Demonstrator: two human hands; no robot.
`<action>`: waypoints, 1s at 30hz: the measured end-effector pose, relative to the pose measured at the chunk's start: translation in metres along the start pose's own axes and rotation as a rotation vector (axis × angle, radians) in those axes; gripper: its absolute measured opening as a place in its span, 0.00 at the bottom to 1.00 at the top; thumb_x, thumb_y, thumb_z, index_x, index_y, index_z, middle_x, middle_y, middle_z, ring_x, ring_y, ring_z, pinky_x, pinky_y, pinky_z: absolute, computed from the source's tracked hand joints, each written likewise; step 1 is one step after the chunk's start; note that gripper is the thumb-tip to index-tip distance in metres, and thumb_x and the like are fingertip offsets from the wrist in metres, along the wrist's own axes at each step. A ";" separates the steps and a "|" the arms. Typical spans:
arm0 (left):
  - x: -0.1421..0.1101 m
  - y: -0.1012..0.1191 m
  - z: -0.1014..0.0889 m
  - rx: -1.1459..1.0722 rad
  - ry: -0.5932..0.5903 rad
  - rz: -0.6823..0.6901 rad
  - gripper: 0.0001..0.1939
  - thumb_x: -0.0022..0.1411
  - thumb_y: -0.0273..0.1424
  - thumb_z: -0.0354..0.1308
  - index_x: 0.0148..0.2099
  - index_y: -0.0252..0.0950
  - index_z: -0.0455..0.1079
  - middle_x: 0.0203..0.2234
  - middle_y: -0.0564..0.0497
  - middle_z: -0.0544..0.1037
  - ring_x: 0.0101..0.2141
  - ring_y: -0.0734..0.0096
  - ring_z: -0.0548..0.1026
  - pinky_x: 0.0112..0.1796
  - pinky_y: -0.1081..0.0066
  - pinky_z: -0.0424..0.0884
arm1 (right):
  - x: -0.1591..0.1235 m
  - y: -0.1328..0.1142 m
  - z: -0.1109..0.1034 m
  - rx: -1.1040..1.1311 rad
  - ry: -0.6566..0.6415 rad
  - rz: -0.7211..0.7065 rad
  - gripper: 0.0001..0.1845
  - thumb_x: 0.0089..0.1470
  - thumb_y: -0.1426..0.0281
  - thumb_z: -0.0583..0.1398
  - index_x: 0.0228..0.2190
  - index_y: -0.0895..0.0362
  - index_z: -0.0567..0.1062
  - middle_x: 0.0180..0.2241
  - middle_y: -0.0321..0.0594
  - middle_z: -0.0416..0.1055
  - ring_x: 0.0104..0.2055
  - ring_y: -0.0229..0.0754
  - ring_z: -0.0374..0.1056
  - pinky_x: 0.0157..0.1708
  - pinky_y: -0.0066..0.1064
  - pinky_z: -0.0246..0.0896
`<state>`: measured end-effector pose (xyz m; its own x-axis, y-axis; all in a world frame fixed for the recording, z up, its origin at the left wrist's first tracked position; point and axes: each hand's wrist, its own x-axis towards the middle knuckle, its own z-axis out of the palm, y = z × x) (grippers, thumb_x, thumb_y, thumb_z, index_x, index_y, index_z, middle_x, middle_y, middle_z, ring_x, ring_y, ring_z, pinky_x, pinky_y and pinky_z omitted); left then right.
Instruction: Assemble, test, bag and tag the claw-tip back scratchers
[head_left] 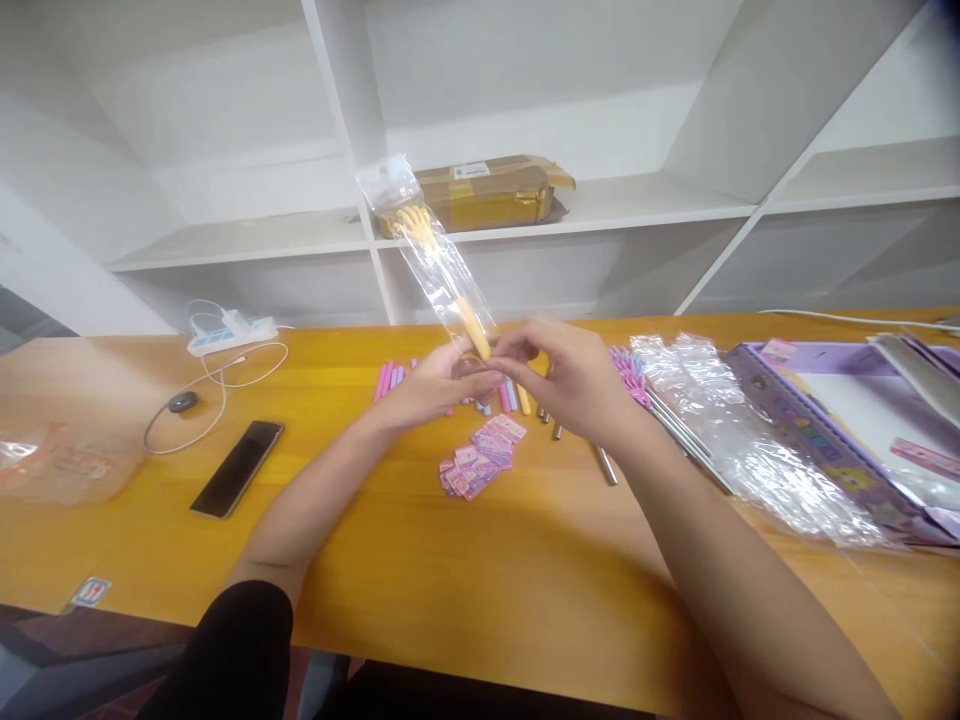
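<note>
Just this side of the grip lie pink-and-purple cards (484, 458), print too small to read; and here's the grip, left hand (431, 385) and right hand (570, 370) both pinching the lower end of a clear bag (450, 285), a yellow hand-headed stick (472, 328) inside, slanting up and away; right of them, a purple box (814, 430), lettering blurred; beyond, a taped carton (495, 205), its white label (471, 171) illegible.

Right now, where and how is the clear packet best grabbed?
I'd likely grip the clear packet mid-length, from the left, closing around the yellow scratcher inside: it's long and narrow, tilted with its upper part free, while the left hand and right hand crowd its lower end.
</note>
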<state>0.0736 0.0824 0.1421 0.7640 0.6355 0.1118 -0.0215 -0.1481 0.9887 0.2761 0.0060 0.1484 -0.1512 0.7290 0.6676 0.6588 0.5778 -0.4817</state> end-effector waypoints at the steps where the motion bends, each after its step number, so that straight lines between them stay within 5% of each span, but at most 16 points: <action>1: 0.000 0.000 0.000 0.001 0.003 0.012 0.27 0.58 0.45 0.76 0.54 0.36 0.78 0.33 0.46 0.82 0.30 0.67 0.79 0.29 0.70 0.73 | 0.000 0.000 0.000 0.000 -0.001 0.011 0.06 0.68 0.63 0.64 0.37 0.51 0.77 0.35 0.39 0.78 0.37 0.43 0.72 0.39 0.37 0.66; 13: 0.001 -0.002 -0.002 0.063 0.006 0.055 0.30 0.63 0.45 0.72 0.63 0.40 0.76 0.34 0.47 0.82 0.30 0.68 0.79 0.24 0.74 0.67 | 0.001 -0.001 0.000 0.023 0.013 0.029 0.10 0.68 0.58 0.63 0.39 0.51 0.75 0.37 0.41 0.77 0.38 0.44 0.72 0.40 0.38 0.67; 17: 0.002 -0.003 -0.003 0.046 0.030 0.081 0.31 0.63 0.44 0.72 0.65 0.41 0.75 0.42 0.44 0.83 0.34 0.66 0.80 0.24 0.74 0.68 | 0.001 0.001 0.000 0.087 0.092 0.092 0.18 0.63 0.55 0.68 0.46 0.52 0.74 0.41 0.42 0.74 0.39 0.43 0.71 0.41 0.38 0.69; 23: -0.004 0.006 -0.001 0.000 0.036 0.066 0.36 0.61 0.45 0.75 0.68 0.41 0.72 0.39 0.45 0.83 0.32 0.65 0.80 0.28 0.70 0.72 | 0.003 -0.009 -0.005 0.383 -0.208 0.395 0.26 0.63 0.43 0.64 0.38 0.55 0.76 0.29 0.36 0.73 0.29 0.37 0.66 0.27 0.31 0.58; 30: -0.007 0.010 0.002 0.049 0.016 0.110 0.30 0.67 0.49 0.68 0.63 0.37 0.72 0.35 0.47 0.81 0.33 0.66 0.79 0.26 0.72 0.70 | 0.005 -0.013 -0.006 0.687 -0.264 0.368 0.24 0.63 0.47 0.66 0.38 0.54 0.70 0.31 0.35 0.73 0.29 0.35 0.67 0.27 0.29 0.60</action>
<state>0.0693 0.0747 0.1511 0.7480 0.6255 0.2218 -0.0731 -0.2546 0.9643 0.2709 0.0002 0.1616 -0.2383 0.9285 0.2847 0.1154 0.3181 -0.9410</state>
